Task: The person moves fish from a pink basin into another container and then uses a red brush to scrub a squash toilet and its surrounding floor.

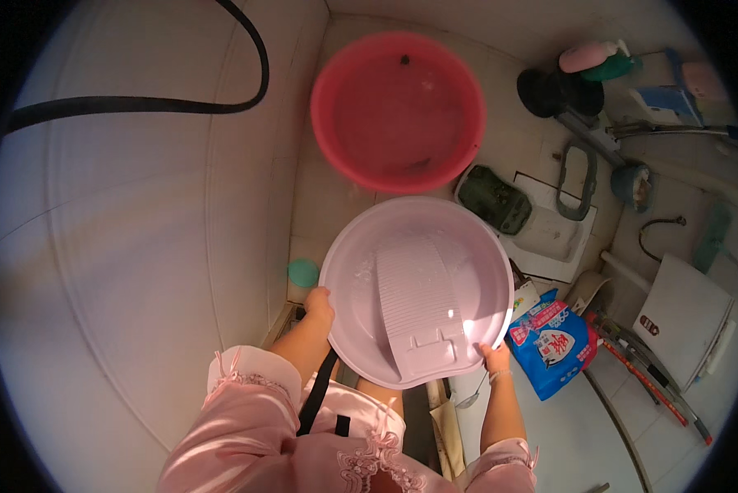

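Both my hands grip the rim of a pale pink plastic wash basin (350, 308) with a ribbed washboard (418, 289) moulded into it. My left hand (319, 304) is on the left side of the rim. On the lower right side, my right hand (496, 357) has its thumb over the edge and its fingers hidden beneath. A thin film that looks like water glistens in the basin. Just beyond it, a larger red plastic tub (400, 117) stands on the tiled floor, with a small dark spot near its far side.
A squat toilet (551, 237) lies right of the tub, with a dark green plastic basket (495, 198) beside it. A blue detergent bag (551, 345) stands near my right hand. Farther right are mop handles (646, 376). A black hose (159, 105) hangs along the left wall.
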The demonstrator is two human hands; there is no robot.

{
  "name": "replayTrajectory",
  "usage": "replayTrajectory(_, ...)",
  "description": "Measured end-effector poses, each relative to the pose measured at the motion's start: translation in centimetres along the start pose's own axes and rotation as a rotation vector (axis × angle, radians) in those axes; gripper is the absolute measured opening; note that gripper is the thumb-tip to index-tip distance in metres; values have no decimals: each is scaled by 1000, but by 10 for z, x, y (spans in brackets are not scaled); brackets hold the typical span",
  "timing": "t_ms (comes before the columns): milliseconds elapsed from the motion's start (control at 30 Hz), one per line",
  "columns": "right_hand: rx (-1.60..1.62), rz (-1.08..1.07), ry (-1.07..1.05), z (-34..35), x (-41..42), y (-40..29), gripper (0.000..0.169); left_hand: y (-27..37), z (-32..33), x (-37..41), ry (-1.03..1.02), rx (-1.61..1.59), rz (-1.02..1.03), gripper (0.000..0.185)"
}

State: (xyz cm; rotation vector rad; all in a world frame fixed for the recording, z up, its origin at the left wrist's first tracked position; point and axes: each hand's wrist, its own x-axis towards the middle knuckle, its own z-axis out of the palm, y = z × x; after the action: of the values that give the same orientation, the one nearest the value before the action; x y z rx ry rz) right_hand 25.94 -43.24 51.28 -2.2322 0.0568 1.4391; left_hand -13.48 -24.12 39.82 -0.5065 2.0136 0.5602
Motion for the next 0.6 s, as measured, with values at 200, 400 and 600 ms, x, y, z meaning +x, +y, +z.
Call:
replayTrajectory(200,-211,-22,-75,26,88,25,25,-29,-35,56,22,-70,-23,41)
replayTrajectory(400,-331,-174,-159,56,162,46,26,-39,-28,88,215,-67,-40,38)
replayTrajectory(600,-331,-191,-274,104,195,29,23,-61,-52,149,126,-260,-63,30)
